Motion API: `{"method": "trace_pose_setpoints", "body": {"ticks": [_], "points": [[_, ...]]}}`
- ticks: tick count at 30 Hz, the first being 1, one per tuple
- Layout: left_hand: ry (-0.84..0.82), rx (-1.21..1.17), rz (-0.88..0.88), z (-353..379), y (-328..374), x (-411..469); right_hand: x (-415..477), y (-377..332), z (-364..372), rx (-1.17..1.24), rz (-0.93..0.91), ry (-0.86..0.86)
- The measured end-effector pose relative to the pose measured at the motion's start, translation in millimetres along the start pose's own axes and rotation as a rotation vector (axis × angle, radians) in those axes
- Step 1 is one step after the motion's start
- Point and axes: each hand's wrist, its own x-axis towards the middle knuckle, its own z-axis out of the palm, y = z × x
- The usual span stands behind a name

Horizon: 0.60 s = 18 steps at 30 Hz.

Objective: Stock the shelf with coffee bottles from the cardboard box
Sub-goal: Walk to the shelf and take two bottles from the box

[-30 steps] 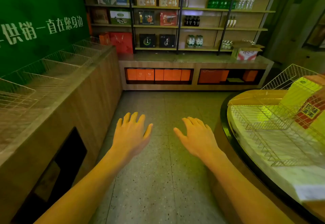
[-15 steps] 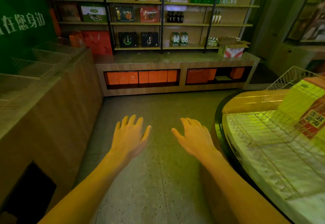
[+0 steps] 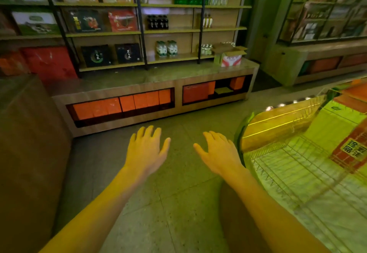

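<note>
While both arms reach forward over the speckled floor [image 3: 178,203], the shop interior fills the view in dim, green-tinted light. Along the far wall stands a tall shelf unit [image 3: 170,31] with wooden boards and black uprights, set on a low wooden counter [image 3: 158,79] whose two front recesses hold rows of orange boxes [image 3: 127,103]. On the shelf's left bays stand large gift boxes and red cartons; its right bays hold bottles in small groups: dark bottles [image 3: 157,22] on the middle board, pale bottles [image 3: 166,48] on the board below, green and clear ones on the upper board. At the right end of the counter top sits the cardboard box [image 3: 230,55], its flaps open, with a red-and-white printed front; its contents cannot be made out. It is touching the counter surface and stands just beside the right end of the lowest shelf board. A brown cabinet side [image 3: 29,153] occupies the left foreground. To the right, a rounded display stand [image 3: 278,125] carries a wire basket [image 3: 297,165] and yellow-green and red packaging. The left hand [image 3: 146,149] and right hand [image 3: 219,153] hang palm-down above the floor, well apart from each other, fingers spread and holding nothing, well short of the counter and box.
</note>
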Motion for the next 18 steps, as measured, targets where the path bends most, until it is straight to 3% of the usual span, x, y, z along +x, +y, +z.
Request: {"method": "trace_pose_setpoints", "body": {"ticks": [18], "points": [[0.047, -0.013, 0.106, 115.8, 40.2, 485.4, 453.1, 121.3, -10.8, 0.037, 0.085, 0.029]]}}
